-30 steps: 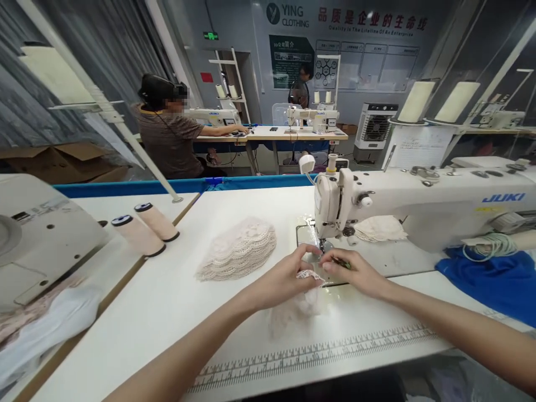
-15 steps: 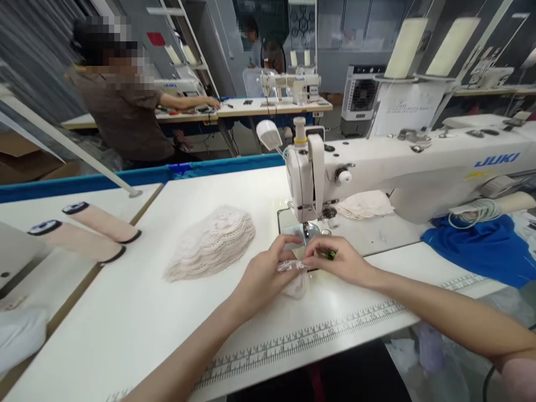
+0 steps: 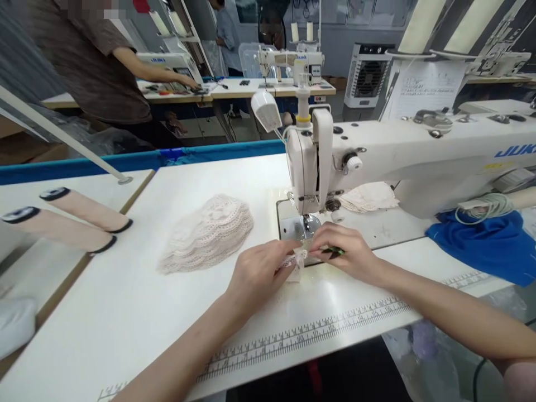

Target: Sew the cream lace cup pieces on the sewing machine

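The lace piece is openwork cloth, pale and rough-textured, as is the lace pile. The worktop is smooth, white and slightly glossy. The sewing machine has a glossy cream shell, with a shiny metal plate. The blue cloth looks soft and matt.

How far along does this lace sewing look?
Maybe done: a few lace pieces behind the sewing machine. In hand: left hand and right hand hold one small lace piece at the needle plate. Left: the bigger lace stack.
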Demonstrator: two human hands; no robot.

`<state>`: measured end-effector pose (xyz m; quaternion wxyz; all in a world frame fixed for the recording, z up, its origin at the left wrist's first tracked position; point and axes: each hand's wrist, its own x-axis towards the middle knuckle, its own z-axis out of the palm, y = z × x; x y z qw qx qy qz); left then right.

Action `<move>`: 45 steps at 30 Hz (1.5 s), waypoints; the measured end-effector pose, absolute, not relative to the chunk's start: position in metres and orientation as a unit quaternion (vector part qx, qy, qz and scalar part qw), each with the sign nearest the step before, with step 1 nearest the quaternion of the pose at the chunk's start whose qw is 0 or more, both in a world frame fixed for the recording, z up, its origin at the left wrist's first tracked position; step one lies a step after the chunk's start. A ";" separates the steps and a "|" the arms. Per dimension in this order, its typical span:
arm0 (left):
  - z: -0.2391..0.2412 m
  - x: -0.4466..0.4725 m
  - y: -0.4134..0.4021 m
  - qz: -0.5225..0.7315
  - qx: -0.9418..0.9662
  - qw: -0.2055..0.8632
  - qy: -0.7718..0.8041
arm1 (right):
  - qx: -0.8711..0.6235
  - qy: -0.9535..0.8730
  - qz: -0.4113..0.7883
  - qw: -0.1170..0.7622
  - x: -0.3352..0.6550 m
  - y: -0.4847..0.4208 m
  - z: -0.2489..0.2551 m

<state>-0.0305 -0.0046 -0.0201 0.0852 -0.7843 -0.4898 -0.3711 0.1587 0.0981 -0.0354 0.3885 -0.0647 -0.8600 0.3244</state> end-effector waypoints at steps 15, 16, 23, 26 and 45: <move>-0.001 -0.011 -0.008 -0.385 -0.577 -0.423 -0.584 | -0.044 -0.902 0.152 0.402 0.159 0.086 -0.033; 0.000 -0.011 -0.008 -0.388 -0.569 -0.437 -0.578 | -0.048 -0.897 0.178 0.402 0.159 0.085 -0.033; 0.003 -0.022 -0.005 -0.343 -0.568 -0.518 -0.541 | -0.103 -0.758 0.572 0.297 0.157 0.075 -0.023; 0.002 -0.026 -0.004 -0.319 -0.560 -0.562 -0.518 | -0.110 -0.726 0.637 0.235 0.157 0.073 -0.016; 0.000 -0.040 0.004 -0.428 -0.482 -0.507 -0.572 | -0.155 -0.788 0.544 0.244 0.164 0.091 -0.014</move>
